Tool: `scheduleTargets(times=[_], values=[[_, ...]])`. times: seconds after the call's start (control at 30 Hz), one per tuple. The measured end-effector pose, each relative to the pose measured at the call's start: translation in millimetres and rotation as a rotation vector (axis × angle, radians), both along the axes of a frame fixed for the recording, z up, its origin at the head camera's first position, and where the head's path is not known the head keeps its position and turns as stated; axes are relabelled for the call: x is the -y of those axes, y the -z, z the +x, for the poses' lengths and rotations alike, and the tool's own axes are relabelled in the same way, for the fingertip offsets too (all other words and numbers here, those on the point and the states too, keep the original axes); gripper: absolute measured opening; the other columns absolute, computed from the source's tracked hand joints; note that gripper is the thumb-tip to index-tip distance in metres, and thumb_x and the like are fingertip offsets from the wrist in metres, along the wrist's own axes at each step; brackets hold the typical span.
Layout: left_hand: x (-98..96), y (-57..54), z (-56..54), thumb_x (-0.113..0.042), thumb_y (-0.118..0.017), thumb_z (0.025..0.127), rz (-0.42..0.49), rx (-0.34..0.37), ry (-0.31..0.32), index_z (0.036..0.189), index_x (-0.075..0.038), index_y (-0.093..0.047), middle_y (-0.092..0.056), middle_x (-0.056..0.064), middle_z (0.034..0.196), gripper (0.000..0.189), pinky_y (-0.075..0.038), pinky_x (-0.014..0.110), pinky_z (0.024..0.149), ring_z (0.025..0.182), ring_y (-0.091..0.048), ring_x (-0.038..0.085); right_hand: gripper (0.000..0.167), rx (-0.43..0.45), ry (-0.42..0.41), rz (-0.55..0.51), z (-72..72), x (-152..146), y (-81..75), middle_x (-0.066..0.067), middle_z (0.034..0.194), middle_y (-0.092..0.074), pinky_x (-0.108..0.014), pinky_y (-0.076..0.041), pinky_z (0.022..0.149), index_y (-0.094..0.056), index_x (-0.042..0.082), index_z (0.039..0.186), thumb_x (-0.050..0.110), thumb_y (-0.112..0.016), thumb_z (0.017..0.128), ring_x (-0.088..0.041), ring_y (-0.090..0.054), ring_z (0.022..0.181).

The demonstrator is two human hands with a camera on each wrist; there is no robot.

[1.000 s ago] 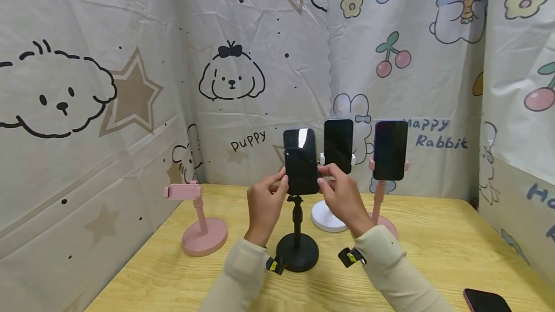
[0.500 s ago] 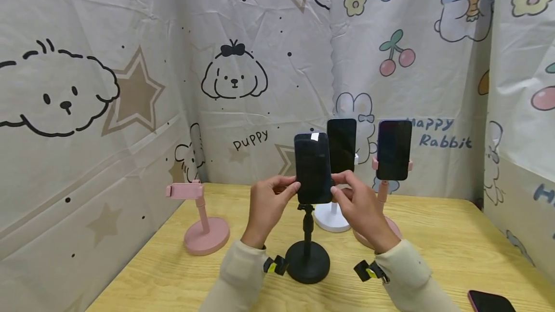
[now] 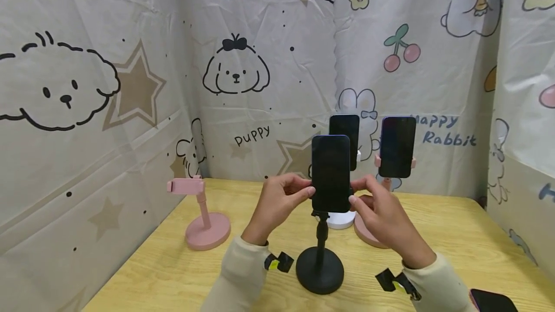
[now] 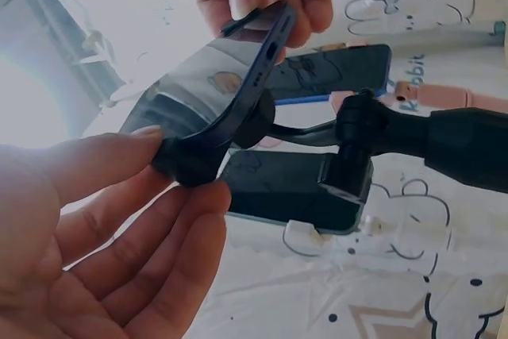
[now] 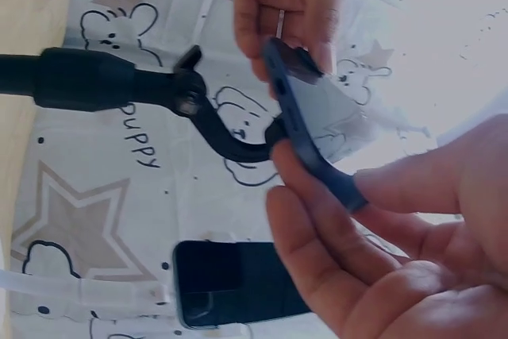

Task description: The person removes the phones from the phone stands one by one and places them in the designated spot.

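Observation:
An upright dark smartphone (image 3: 330, 173) sits in the holder at the top of a black phone stand (image 3: 320, 271), its screen facing me. My left hand (image 3: 281, 206) pinches the phone's lower left side, where the holder's black clamp (image 4: 193, 164) wraps the edge in the left wrist view. With thumb and fingers, my right hand (image 3: 383, 215) pinches the opposite side at about the same height. In the right wrist view, its thumb lies on the phone's edge (image 5: 317, 164) while the fingers reach behind. The phone's back is mostly hidden.
Behind stand a phone on a white stand (image 3: 341, 220), partly covered, and another phone (image 3: 397, 147) on a pink stand. A pink stand without a phone (image 3: 207, 232) is at the left. One more phone (image 3: 492, 301) lies at the front right. Printed cloth surrounds the wooden table (image 3: 151, 268).
Both hands and the black stand with its phone have moved right and closer in the head view. The phone now overlaps the one behind it. Both hands keep their pinch at its sides.

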State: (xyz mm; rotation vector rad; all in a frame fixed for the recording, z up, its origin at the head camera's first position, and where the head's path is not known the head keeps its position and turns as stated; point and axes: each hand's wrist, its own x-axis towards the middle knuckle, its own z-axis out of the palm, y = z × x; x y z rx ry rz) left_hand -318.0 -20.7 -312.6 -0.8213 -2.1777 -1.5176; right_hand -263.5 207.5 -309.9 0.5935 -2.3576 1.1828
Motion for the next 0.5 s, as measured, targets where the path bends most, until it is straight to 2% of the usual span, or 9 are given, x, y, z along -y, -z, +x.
scheduleTargets(times=[0.17, 0.5], values=[[-0.9, -3.1, 5.0, -0.017, -0.077, 0.083, 0.003, 0.009, 0.075, 0.095, -0.008, -0.074, -0.070, 0.004, 0.088, 0.015, -0.051, 0.024, 0.060, 0.068, -0.061, 0.014, 0.023, 0.041, -0.037, 0.037, 10.5, -8, -6.0, -0.020, 0.120, -0.057, -0.040, -0.055, 0.081, -0.049, 0.003, 0.116, 0.001, -0.058, 0.095, -0.029, -0.069, 0.095], [0.0, -6.3, 13.6, -0.015, -0.076, 0.084, -0.049, 0.042, 0.155, 0.096, -0.010, -0.073, -0.070, -0.001, 0.089, 0.014, -0.055, 0.028, 0.066, 0.072, -0.065, 0.011, 0.024, 0.103, -0.080, 0.078, 24.5, -17, -14.3, -0.017, 0.117, -0.055, -0.033, -0.057, 0.077, -0.047, 0.003, 0.114, 0.001, -0.059, 0.094, -0.018, -0.068, 0.087]])
